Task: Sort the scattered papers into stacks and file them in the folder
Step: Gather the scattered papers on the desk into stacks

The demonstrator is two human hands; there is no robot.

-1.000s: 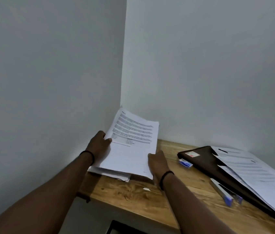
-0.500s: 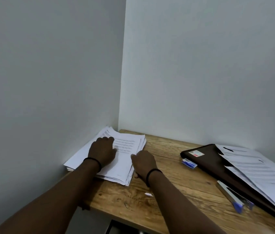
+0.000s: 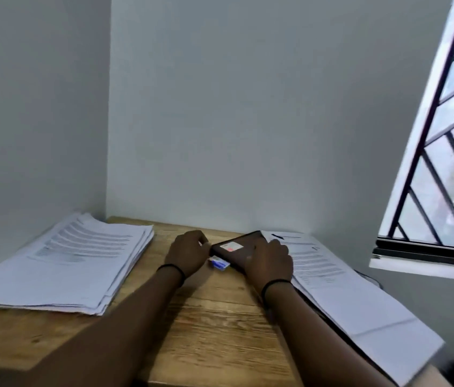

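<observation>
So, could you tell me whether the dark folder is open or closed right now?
Closed: the folder lies flat, labelled cover up, loose papers resting on top. Both hands are at its near corner.

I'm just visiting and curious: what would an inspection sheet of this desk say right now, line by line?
Surface: wooden desk set into a corner of two pale walls.
Job's things: stack of printed papers on the left, edges uneven; dark folder at the back, with loose sheets lying over its right part.
Clutter: small blue and white item beside the folder's near corner.
Hands: left hand at the folder's left corner, fingers curled, grip unclear; right hand resting on top of the folder. Both wrists wear a dark band.
Cables: thin dark cable past the desk's right edge.
Surroundings: barred window at the right.
</observation>
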